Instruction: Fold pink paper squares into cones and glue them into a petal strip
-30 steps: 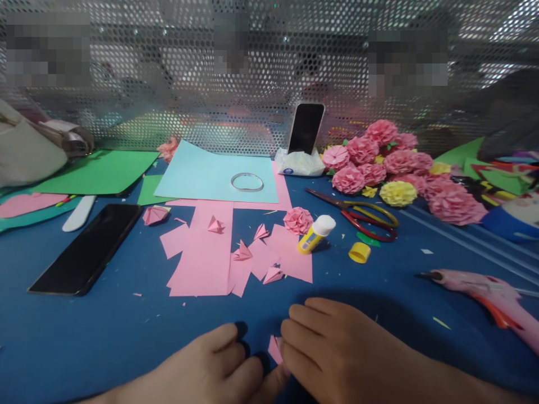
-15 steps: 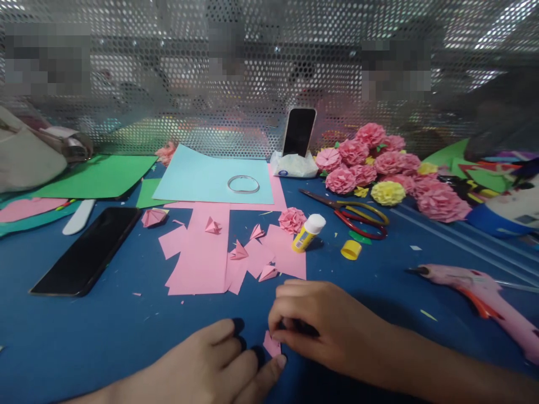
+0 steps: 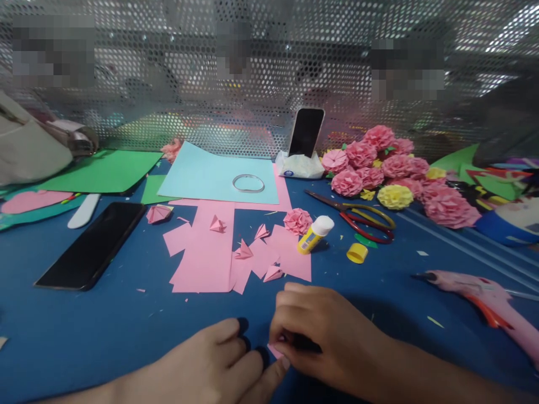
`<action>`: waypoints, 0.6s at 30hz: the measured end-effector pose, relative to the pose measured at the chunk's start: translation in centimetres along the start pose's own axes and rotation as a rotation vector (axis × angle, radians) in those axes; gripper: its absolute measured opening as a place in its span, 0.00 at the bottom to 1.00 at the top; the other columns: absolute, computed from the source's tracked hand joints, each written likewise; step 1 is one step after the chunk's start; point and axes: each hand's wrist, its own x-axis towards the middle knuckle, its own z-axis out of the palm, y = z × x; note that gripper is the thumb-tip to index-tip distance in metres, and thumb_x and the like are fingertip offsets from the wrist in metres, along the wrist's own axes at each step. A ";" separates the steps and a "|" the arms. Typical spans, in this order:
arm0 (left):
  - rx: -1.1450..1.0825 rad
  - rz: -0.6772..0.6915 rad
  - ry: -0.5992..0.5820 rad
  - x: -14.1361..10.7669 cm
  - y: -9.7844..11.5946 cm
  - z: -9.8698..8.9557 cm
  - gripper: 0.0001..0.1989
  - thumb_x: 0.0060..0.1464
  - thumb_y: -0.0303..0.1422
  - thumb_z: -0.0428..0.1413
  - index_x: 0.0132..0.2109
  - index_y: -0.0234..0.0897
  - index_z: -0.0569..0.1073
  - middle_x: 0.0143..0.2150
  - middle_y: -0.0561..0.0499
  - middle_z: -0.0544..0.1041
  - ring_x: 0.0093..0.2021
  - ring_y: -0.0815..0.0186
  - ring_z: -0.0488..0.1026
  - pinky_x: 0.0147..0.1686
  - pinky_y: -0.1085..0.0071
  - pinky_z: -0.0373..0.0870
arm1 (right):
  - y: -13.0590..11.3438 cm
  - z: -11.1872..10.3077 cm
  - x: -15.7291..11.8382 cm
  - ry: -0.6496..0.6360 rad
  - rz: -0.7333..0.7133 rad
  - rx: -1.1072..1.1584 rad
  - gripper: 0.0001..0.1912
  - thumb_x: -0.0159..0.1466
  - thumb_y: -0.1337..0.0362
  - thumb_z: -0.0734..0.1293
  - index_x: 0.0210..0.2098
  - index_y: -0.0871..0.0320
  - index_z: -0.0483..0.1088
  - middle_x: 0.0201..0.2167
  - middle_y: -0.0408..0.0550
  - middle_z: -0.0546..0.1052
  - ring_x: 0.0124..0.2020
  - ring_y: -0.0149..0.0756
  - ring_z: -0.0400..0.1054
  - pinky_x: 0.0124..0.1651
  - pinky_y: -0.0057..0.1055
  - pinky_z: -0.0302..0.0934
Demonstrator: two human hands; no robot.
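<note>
A small piece of pink paper [image 3: 274, 352] lies low on the blue table between both hands, mostly covered by fingers. My right hand [image 3: 324, 331] pinches it from the right with thumb and fingertips. From the left, the thumb of my left hand [image 3: 227, 362] presses on its lower edge, the other fingers curled. Just beyond lie folded pink paper pieces [image 3: 273, 273] and cut pink sheets [image 3: 213, 252]. A glue stick [image 3: 310, 242] stands uncapped-looking with a white top beside a pink paper rosette [image 3: 297, 221].
A hot glue gun [image 3: 471, 289] lies right, below the scissors [image 3: 357, 216] and a yellow cap [image 3: 357, 253]. A phone [image 3: 90, 247] lies left. Paper flowers [image 3: 379, 163], a blue sheet [image 3: 210, 174] with a bracelet [image 3: 248, 183], and a propped phone [image 3: 307, 133] line the perforated panel [image 3: 189, 112].
The view has shifted slightly, so the scene sits farther right. My right fingers have come down over the pink paper piece, and less of it shows. My left thumb stays at it.
</note>
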 end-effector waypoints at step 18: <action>-0.047 -0.013 -0.023 0.0 0.1 -0.1 0.18 0.67 0.24 0.48 0.61 0.25 0.67 0.31 0.53 0.75 0.26 0.68 0.72 0.35 0.67 0.71 | -1.5 -3.2 -0.8 -0.281 -0.155 -0.241 0.09 0.67 0.69 0.65 0.45 0.57 0.75 0.34 0.43 0.77 0.35 0.36 0.65 0.39 0.34 0.55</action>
